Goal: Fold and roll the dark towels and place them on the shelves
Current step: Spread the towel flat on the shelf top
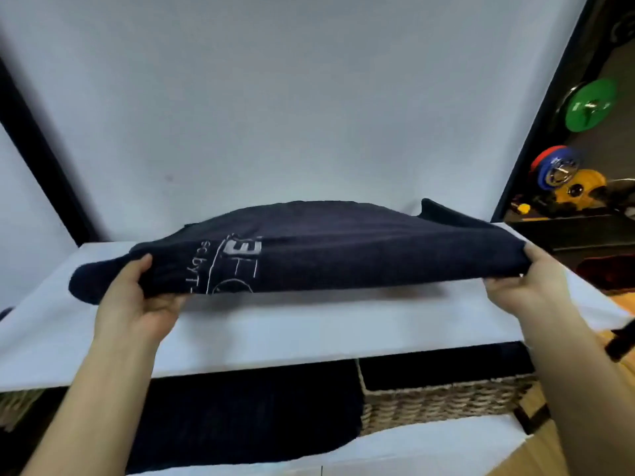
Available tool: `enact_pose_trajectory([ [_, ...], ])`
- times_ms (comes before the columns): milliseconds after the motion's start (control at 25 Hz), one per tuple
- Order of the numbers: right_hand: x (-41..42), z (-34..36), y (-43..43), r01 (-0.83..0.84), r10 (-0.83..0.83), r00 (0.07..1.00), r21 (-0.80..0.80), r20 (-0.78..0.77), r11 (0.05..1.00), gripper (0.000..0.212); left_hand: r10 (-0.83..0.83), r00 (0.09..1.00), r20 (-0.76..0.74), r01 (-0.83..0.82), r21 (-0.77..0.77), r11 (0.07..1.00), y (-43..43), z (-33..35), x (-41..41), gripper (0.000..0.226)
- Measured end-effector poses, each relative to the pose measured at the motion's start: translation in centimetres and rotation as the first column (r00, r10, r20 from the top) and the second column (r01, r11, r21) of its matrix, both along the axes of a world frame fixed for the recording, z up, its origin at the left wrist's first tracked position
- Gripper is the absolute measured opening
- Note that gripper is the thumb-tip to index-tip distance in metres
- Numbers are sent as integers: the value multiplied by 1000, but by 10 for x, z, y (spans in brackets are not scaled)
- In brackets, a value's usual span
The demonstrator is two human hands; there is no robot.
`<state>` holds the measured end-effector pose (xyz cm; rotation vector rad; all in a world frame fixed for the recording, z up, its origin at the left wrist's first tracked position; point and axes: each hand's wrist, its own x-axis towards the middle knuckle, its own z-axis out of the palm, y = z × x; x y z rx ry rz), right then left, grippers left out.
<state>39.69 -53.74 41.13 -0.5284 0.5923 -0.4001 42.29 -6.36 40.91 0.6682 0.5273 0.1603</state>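
Note:
A folded dark navy towel (343, 249) with white stitched lettering is stretched flat just above the white top shelf (309, 324). My left hand (137, 297) pinches its near left corner, thumb on top and fingers underneath. My right hand (529, 280) pinches the near right corner the same way. The towel's far edge rests on or near the shelf; the near edge is lifted and casts a shadow. Another dark towel (240, 417) lies on the lower shelf (429, 444), below my left forearm.
A woven basket (443, 396) stands on the lower shelf at the right. A white wall backs the shelves, with black frame posts (41, 156) at both sides. Colourful weight plates (589, 104) and gym gear sit beyond the right post.

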Motion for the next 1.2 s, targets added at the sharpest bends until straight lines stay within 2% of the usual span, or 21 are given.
enact_pose_trajectory([
  [40, -13, -33, 0, -43, 44, 996, 10, -78, 999, 29, 3, 997, -76, -5, -28, 1000, -2, -32, -18, 23],
  [120, -34, -71, -2, -110, 113, 983, 30, -145, 994, 30, 14, 992, -129, -25, -81, 996, -3, -70, -45, 23],
  [200, -39, -77, -8, -121, 123, 982, 20, -140, 992, 31, 47, 989, -137, -57, -69, 996, 8, -85, -51, 28],
  [280, -40, -72, -15, -123, 124, 979, 18, -161, 992, 30, 159, 971, -180, -169, -41, 985, 29, -95, -44, 33],
  [360, -40, -73, -21, -113, 108, 971, -12, -215, 994, 29, 254, 943, -216, -246, 63, 967, 50, -103, -38, 43],
  [400, -43, -76, -30, -96, 68, 963, -96, -260, 991, 27, 283, 931, -229, -251, 158, 955, 54, -104, -39, 42],
  [440, -48, -78, -37, -75, 0, 960, -257, -279, 963, 26, 338, 915, -218, -266, 302, 915, 51, -98, -46, 36],
  [480, -55, -77, -43, -57, -139, 936, -528, -324, 847, 29, 441, 881, -168, -297, 530, 795, 44, -88, -54, 31],
  [520, -60, -72, -47, -50, -329, 891, -788, -312, 613, 35, 541, 840, -31, -325, 769, 550, 34, -75, -63, 31],
  [560, -60, -62, -41, -60, -430, 879, -942, -206, 330, 38, 533, 834, 145, -312, 920, 237, 24, -63, -64, 37],
  [600, -55, -48, -26, -68, -377, 921, -993, -101, 98, 36, 414, 868, 274, -289, 957, -29, 12, -48, -59, 42],
  [640, -44, -36, -4, -101, -225, 971, -991, -79, -88, 32, 194, 939, 282, -248, 951, -183, -1, -40, -45, 43],
  [680, -25, -30, 21, -151, -39, 989, -953, -146, -262, 31, -70, 988, 137, -152, 943, -295, -15, -37, -27, 43],
  [720, -4, -31, 43, -213, 91, 956, -874, -278, -436, 35, -256, 963, -88, -30, 905, -425, -31, -40, -12, 45],
  [760, 13, -34, 62, -273, 135, 897, -768, -421, -580, 42, -319, 895, -311, 88, 826, -557, -44, -50, 1, 50],
  [800, 27, -46, 68, -347, 104, 824, -642, -557, -684, 51, -286, 837, -466, 188, 737, -649, -51, -62, 11, 56],
  [840, 34, -60, 71, -425, 21, 753, -512, -657, -746, 58, -212, 809, -549, 275, 671, -688, -52, -73, 17, 61],
  [920, 36, -90, 64, -525, -114, 664, -352, -739, -775, 66, -74, 807, -586, 394, 627, -672, -35, -88, 28, 69],
  [1040, 35, -95, 61, -507, -123, 700, -369, -703, -779, 70, 59, 769, -637, 552, 614, -563, -5, -87, 40, 73],
  [1200, 35, -96, 64, -530, -162, 692, -343, -703, -776, 78, 202, 735, -648, 655, 599, -460, 20, -85, 59, 75],
])
